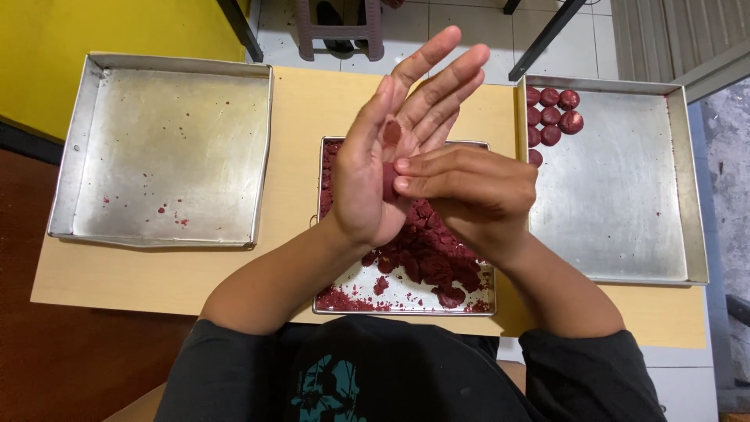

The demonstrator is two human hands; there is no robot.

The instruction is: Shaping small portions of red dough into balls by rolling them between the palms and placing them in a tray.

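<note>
The left hand [383, 168] stands open, palm up, fingers splayed toward the far table edge. The right hand [469, 191] presses a small red dough lump [388, 181] against that palm; its long axis cannot be told. Both hover above the middle dough tray [406, 301]. The left tray [168, 148] lies bare; red dough balls [551, 117] crowd the right tray's [617, 187] far corner.

- Your left hand [375, 168] is raised edge-on, palm facing right, fingers straight and spread slightly upward.
- Your right hand [469, 191] is cupped, its fingertips [402, 173] pressed against the left palm.
- Both forearms are bare and angle inward, so your wrists sit close together.
</note>
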